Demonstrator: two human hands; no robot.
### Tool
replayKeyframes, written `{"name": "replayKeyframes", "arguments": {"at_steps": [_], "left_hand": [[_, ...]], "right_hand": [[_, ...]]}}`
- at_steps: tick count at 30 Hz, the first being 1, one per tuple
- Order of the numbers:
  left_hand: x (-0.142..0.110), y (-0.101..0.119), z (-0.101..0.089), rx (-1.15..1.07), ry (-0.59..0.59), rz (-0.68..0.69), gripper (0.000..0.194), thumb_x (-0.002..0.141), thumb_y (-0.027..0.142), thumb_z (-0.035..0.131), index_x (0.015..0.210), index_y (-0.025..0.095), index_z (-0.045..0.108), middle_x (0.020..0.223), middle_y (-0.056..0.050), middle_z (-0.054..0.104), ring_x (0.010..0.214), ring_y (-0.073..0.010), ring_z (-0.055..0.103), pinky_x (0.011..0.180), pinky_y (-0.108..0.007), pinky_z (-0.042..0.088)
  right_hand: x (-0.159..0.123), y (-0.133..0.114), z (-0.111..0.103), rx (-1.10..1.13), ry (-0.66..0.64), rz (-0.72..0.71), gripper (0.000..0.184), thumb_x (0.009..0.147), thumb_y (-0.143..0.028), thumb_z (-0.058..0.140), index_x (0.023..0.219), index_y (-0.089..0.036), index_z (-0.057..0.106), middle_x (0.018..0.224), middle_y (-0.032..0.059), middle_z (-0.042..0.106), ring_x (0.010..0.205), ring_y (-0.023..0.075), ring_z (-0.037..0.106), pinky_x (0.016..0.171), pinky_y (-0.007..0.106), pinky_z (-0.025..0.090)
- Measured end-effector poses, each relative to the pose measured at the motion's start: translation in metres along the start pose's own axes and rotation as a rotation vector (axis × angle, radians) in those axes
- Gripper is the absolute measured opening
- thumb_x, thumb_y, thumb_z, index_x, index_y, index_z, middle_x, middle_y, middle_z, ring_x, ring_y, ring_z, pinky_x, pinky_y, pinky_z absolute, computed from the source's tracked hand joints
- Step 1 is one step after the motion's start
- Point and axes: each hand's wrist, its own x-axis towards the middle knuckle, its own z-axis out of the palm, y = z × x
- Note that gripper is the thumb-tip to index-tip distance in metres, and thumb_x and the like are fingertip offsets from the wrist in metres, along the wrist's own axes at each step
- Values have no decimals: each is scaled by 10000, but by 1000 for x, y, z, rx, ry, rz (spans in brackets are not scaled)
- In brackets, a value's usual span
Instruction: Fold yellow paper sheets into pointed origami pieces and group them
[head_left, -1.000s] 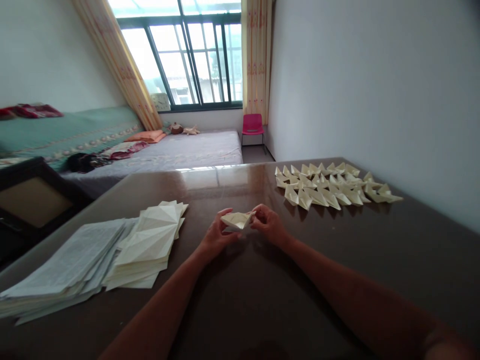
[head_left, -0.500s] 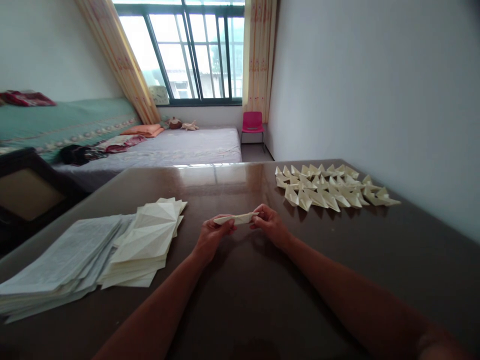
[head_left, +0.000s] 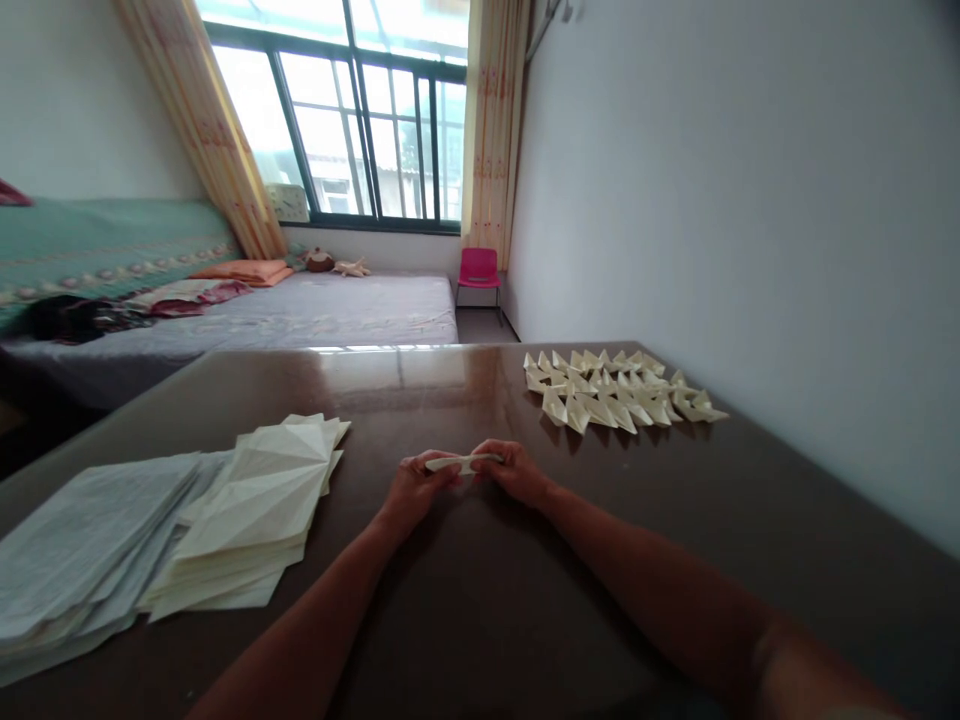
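Observation:
Between my hands is a folded paper boat, cream-coloured, seen as a narrow flattened strip. My left hand pinches its left end, thumb on the near side. The right end is gripped between the thumb and fingers of my right hand. Both hands are closed and partly cover the paper. Several finished paper boats stand in rows beyond my right hand. To the left of my left hand lies a stack of creased cream paper sheets.
A pile of printed paper sheets lies at the left, partly under the creased stack. All of it rests on a glossy brown table. Beyond the table are a bed and a pink chair; a white wall runs along the right.
The paper boat has gone from showing its open hollow to a flat narrow strip. My fingers have closed in on both its ends. The whole view has turned slightly right.

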Motion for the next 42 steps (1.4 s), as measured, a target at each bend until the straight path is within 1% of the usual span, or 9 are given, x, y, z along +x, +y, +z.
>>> {"name": "replayKeyframes", "arguments": {"at_steps": [6,10,14,18,23,27,34,38,42], "left_hand": [[2,-1,-5,65,18,18,296,728,404,679,864,141,669,582,10,618,522,-117,543,494,-214,441],[5,-7,-15,43,72,26,406,733,379,664,1053,155,554,662,25,603,594,-117,557,513,-205,460],[8,-14,-18,50,28,38,680,714,305,647,1321,198,358,801,12,631,683,-131,599,587,-241,508],[6,-17,-16,193,-77,96,631,749,259,589,1346,241,387,805,14,633,719,-138,608,695,-289,520],[5,-20,-18,458,-74,230,629,778,288,564,1378,280,375,1302,-80,518,834,-145,635,843,-353,514],[11,-26,-23,570,-67,239,533,814,397,509,1319,239,446,1247,-84,535,851,-167,649,815,-364,543],[24,-42,-36,687,-120,297,457,822,518,490,1169,240,594,1265,-77,532,864,-175,662,793,-328,567],[31,-50,-44,730,-139,306,477,815,585,480,1097,242,654,1239,-70,581,916,-203,666,823,-333,567],[32,-50,-45,800,-116,340,499,808,634,457,1021,253,700,1151,-56,654,1004,-238,653,871,-339,550]], "right_hand": [[3,4,3,-111,44,-35,251,823,-422,582,881,-182,628,661,-21,596,600,112,528,603,242,427],[5,8,-1,-47,117,-38,374,780,-435,622,1063,-214,518,864,4,632,665,121,582,591,239,459],[3,9,-11,-56,118,-12,336,722,-426,657,953,-207,549,837,4,644,694,133,595,635,253,477],[-9,1,-17,-150,121,-9,227,713,-367,674,830,-174,649,692,-3,636,639,133,561,629,255,449],[-50,-13,-27,-256,210,-1,204,763,-350,641,819,-168,713,645,5,646,590,128,544,582,243,419],[-108,-16,-79,-500,446,-2,255,801,-410,615,840,-182,723,778,34,706,685,154,600,636,248,447],[-214,-5,-238,-1004,1015,242,383,865,-454,474,933,-158,705,837,98,719,730,208,640,676,298,467],[-238,1,-299,-1099,1138,382,338,858,-390,481,930,-155,712,887,138,715,779,250,636,679,329,445],[-235,17,-326,-1128,1125,478,294,846,-354,512,955,-178,720,904,124,719,773,247,637,669,321,440]]}}
